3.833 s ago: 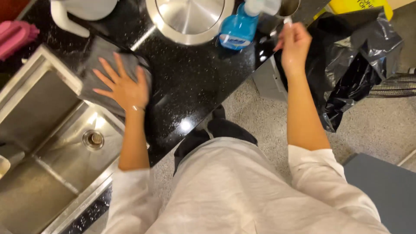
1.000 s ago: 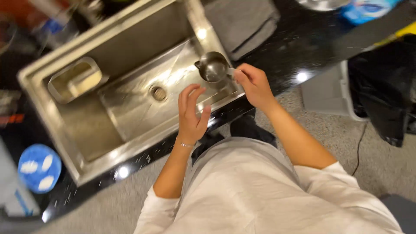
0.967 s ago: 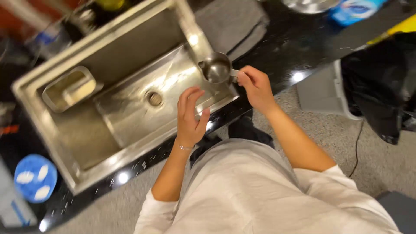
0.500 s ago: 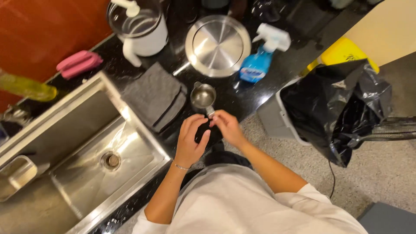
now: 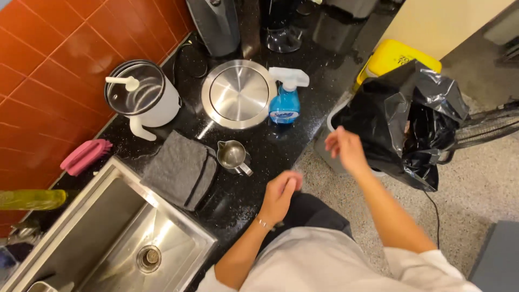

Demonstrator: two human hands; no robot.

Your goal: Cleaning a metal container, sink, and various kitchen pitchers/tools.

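So, quick rundown from the head view:

Left hand: the left hand (image 5: 281,194) hovers over the edge of the black speckled stone counter (image 5: 254,189), fingers loosely curled, nothing in it.

Right hand: the right hand (image 5: 346,148) is up in the air past the counter edge, just beside the black plastic bin bag (image 5: 403,121), fingers relaxed and half open, holding nothing.

Jug: the small shiny steel pitcher with a handle (image 5: 232,155) stands upright on the counter, free of both hands; the left hand is the nearer one.

Cloth: a folded grey cloth (image 5: 178,168) lies just left of the pitcher.

Behind the jug: a round steel lid (image 5: 238,93) and a blue spray bottle with a white trigger (image 5: 285,100).

Far left: a white electric pot with a glass lid (image 5: 143,97), a pink cloth (image 5: 85,155), and the steel sink (image 5: 108,238).
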